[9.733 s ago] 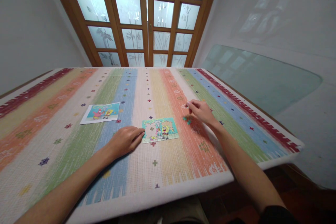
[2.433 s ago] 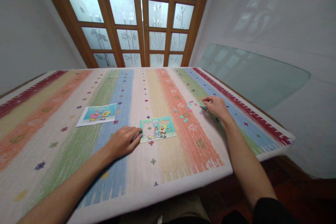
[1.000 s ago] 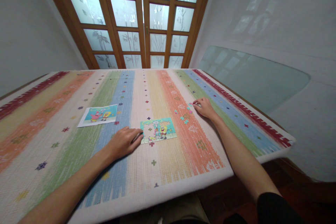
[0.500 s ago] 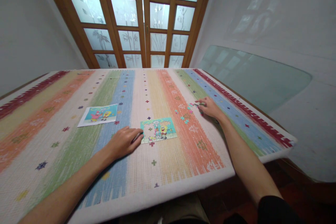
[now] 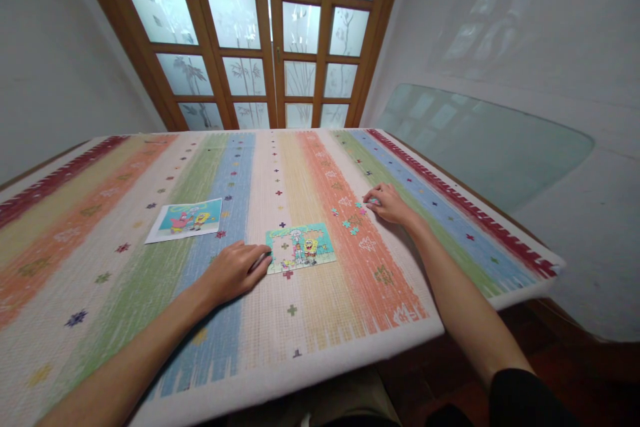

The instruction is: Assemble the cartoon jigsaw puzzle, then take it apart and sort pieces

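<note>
A small cartoon jigsaw puzzle (image 5: 301, 247), partly filled in, lies on the striped cloth. My left hand (image 5: 235, 271) rests flat beside it, fingertips touching its left edge. Several loose puzzle pieces (image 5: 350, 220) lie scattered to the right of the puzzle. My right hand (image 5: 387, 203) is down on the cloth at the far end of those pieces, fingers curled and pinched around a small piece that I can barely make out.
A reference picture card (image 5: 184, 219) of the same cartoon lies at the left. The colourful striped cloth (image 5: 125, 227) covers the whole table; its near edge (image 5: 310, 363) is close to me. Wooden glass-paned doors (image 5: 270, 40) stand behind, a glass panel (image 5: 480, 140) leans at right.
My right hand has shifted a little to the left among the loose pieces over the last half second. My left hand and the puzzle stay in place.
</note>
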A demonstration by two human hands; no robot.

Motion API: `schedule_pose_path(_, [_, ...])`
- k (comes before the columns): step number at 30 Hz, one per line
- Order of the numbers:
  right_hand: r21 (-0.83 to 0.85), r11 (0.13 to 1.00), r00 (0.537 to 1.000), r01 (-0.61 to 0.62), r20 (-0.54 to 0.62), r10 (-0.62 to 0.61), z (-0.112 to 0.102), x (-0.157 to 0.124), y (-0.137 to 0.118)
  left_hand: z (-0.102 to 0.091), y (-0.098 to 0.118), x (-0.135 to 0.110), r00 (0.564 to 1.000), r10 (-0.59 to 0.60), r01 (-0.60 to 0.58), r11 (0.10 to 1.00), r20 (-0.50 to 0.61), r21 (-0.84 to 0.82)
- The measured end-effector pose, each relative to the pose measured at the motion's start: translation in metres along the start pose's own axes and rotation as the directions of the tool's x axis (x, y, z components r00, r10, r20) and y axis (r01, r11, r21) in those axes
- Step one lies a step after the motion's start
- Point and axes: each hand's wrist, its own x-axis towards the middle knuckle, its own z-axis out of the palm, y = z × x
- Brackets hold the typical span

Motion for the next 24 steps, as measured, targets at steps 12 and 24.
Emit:
schedule_pose_path(12, [0.01, 0.998, 0.998, -0.058, -0.006, 0.058, -0.019, -0.01, 0.009, 0.001, -0.001, -0.001, 1.0, 0.005, -0.005, 1.0, -0.004, 0.003])
schedule_pose_path(24, [0.267, 0.951, 0.973, 0.156, 0.124, -0.194, -0.021, -0.016, -0.051, -0.001, 0.0, -0.001, 1.0, -0.02, 0.02, 1.0, 0.02, -0.024])
